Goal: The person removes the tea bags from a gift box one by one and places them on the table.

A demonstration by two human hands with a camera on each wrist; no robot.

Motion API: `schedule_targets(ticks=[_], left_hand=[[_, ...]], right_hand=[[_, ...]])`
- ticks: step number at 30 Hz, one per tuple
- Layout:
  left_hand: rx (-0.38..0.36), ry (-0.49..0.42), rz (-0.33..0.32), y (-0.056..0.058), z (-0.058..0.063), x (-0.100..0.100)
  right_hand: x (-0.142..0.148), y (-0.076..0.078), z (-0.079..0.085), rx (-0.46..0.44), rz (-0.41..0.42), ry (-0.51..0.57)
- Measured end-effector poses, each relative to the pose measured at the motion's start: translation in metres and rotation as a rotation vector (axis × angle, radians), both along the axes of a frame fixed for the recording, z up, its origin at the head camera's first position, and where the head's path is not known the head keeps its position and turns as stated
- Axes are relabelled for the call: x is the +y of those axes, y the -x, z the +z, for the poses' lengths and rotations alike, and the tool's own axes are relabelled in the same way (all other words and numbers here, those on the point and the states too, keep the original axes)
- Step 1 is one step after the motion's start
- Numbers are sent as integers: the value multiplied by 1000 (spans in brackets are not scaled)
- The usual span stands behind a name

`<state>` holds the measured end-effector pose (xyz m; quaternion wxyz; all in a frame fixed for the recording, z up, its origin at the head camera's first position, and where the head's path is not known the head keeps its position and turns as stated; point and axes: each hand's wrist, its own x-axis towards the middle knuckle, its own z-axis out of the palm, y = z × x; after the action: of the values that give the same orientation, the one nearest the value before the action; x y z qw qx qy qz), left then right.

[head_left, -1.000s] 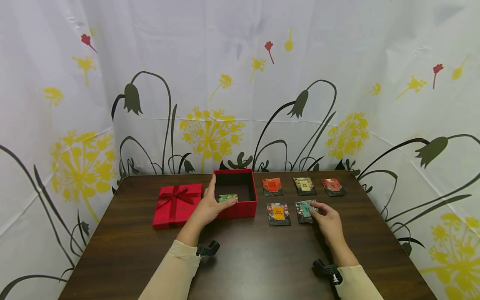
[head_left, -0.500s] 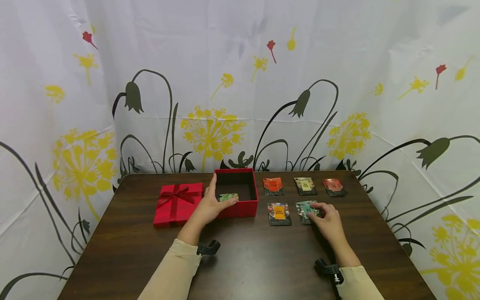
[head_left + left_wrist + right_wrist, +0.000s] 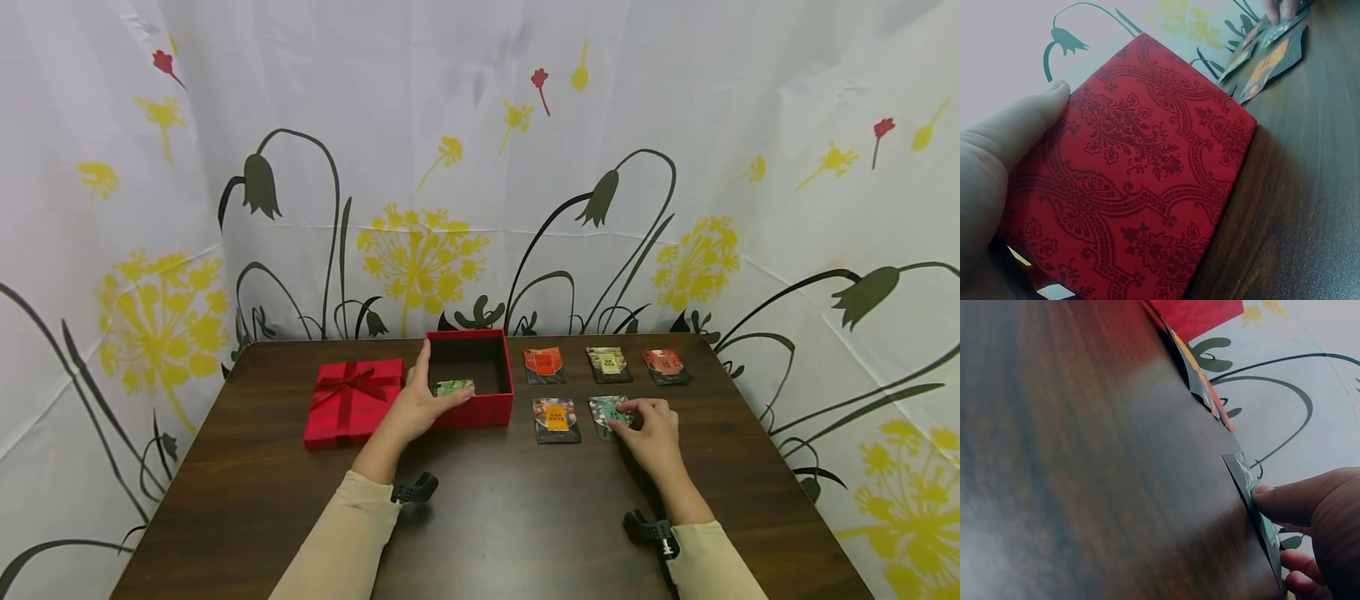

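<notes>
My left hand (image 3: 411,410) holds the near left corner of an open red gift box (image 3: 483,412), its thumb over the front rim and its fingers along the left side. Inside the box, a green packet (image 3: 448,387) shows near the front wall. In the left wrist view the thumb reaches the rim of the patterned box wall (image 3: 1141,169). My right hand (image 3: 656,435) pinches a teal-labelled packet (image 3: 601,408) at its right side. The right wrist view has the thumb on the face of the same packet (image 3: 1246,481), with fingertips by its edge.
Left of the box lies its red lid (image 3: 375,406) with a ribbon bow. An orange-labelled packet (image 3: 557,432) lies between box and right hand. Farther back are a red-orange packet (image 3: 543,365), a yellow-labelled one (image 3: 608,365) and a red one (image 3: 665,367). A printed curtain (image 3: 480,167) hangs behind the table.
The right thumb has shifted slightly left across the teal-labelled packet. The left hand keeps its place on the box. The head view has tilted a little.
</notes>
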<state>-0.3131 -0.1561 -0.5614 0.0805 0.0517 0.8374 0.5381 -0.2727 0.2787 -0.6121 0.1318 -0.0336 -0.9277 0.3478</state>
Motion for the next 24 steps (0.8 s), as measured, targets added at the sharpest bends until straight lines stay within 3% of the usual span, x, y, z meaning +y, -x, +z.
schedule_targets(ticks=[12, 16, 24], left_hand=[[-7, -5, -11, -3, -5, 2], [-12, 0, -8, -3, -5, 1], [1, -8, -10, 1, -1, 0]], right_hand=[[1, -4, -5, -12, -3, -5], [1, -4, -4, -27, -14, 48], [-1, 2, 1, 99, -78, 206]])
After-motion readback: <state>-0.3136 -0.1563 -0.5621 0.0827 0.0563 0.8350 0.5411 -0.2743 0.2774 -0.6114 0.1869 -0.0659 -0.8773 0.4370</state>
